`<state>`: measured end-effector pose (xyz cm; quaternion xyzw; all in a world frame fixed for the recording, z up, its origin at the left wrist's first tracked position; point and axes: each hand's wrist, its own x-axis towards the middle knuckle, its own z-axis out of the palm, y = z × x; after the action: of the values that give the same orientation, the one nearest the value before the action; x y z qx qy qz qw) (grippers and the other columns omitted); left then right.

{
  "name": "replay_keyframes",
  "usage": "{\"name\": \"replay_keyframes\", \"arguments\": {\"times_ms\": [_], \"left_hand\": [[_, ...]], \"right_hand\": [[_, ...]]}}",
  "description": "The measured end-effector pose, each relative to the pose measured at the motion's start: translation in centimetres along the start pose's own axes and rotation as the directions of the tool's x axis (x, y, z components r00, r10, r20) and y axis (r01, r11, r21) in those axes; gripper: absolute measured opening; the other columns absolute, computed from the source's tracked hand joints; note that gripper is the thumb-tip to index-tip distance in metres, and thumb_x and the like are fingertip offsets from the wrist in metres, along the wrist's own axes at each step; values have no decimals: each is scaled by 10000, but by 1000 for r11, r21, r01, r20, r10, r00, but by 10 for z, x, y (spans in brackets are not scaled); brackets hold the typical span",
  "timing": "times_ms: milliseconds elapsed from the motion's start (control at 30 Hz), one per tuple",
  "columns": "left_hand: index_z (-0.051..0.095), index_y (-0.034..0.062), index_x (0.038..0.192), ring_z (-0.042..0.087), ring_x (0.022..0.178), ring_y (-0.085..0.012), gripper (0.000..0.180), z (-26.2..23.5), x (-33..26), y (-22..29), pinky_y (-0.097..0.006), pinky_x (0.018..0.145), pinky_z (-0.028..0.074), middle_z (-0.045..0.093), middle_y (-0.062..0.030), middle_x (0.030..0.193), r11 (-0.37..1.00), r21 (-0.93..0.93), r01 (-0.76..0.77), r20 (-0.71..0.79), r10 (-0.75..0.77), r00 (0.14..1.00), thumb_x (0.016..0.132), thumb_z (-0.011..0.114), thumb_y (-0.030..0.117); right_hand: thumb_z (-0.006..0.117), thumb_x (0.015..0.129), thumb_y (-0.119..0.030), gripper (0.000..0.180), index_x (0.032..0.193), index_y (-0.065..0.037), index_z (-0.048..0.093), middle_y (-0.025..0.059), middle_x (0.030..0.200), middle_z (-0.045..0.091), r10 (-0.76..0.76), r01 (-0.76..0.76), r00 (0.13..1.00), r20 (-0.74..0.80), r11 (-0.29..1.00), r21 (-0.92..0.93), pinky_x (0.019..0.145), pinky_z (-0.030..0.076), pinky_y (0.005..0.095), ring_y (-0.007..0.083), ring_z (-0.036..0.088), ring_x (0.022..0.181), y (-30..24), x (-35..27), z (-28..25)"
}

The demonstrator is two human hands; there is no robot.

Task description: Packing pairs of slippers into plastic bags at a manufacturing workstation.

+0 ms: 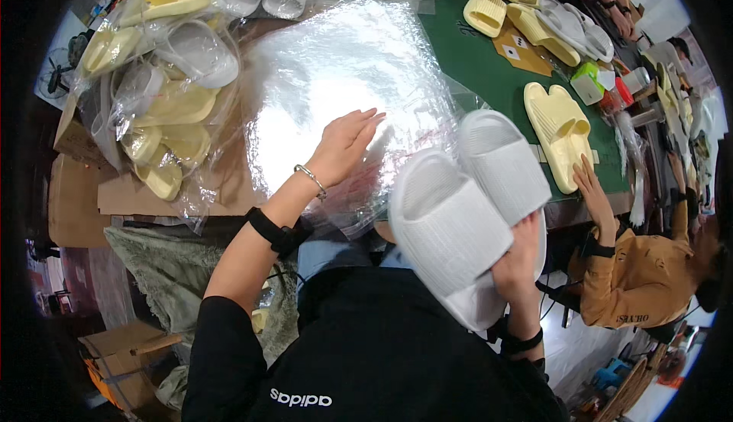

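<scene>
My right hand grips a pair of white slide slippers near their heel ends, holding them over the table's front edge. The two slippers overlap, ribbed straps facing up. My left hand lies flat with fingers stretched out on a stack of clear plastic bags, and nothing is in it. Glare off the shiny plastic hides the bags' edges in places.
Bagged yellow and white slippers are heaped at the left. A co-worker's hand touches yellow slippers on the green tabletop. More slippers lie far right, near a green-lidded container. Cardboard boxes stand left.
</scene>
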<state>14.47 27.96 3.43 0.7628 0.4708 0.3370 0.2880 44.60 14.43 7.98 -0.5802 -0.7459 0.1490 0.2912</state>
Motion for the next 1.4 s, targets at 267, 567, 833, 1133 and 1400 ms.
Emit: {"name": "replay_keyframes", "arguments": {"times_ms": [267,567,833,1133,1400], "left_hand": [[550,67,1250,395,1262,-359,402,-3,2,27,-425,1071,261,495,-155,1322,972,226,-58,64,44,997,968,352,275],[493,137,1322,251,1351,-339,405,13,-18,72,-480,1105,113,397,-109,1413,964,189,-189,112,170,979,969,340,262],[504,62,1292,235,1360,-340,402,7,-22,120,-491,1108,108,413,-122,1393,928,116,-354,82,347,934,963,376,254],[393,33,1369,68,1390,-402,585,34,-73,132,-519,1098,-14,192,-203,1489,942,149,-300,-81,314,946,889,533,338],[46,-8,1445,284,1305,-264,940,-1,-73,85,-386,1071,259,218,-209,1443,628,-777,-29,-359,-404,841,789,709,107]], "right_hand": [[625,707,-161,359,1010,27,590,153,1099,573,-233,285,949,210,921,-266,1039,207,599,345,456,1156,-31,20,17],[590,759,-159,382,1112,-13,583,139,1189,557,-207,247,966,155,912,-327,1026,243,573,323,459,1170,-39,58,57],[513,821,-238,286,1030,-87,636,117,1104,597,-228,229,973,43,913,-337,1040,252,550,294,486,1126,-44,119,80],[616,637,-180,438,1021,29,592,191,1171,556,-214,151,970,-118,905,-397,1094,169,548,380,422,1210,-16,145,102],[533,819,-57,377,1174,66,504,234,1254,490,-109,50,961,-253,972,-229,1091,195,485,391,352,1269,-75,133,81]]}}
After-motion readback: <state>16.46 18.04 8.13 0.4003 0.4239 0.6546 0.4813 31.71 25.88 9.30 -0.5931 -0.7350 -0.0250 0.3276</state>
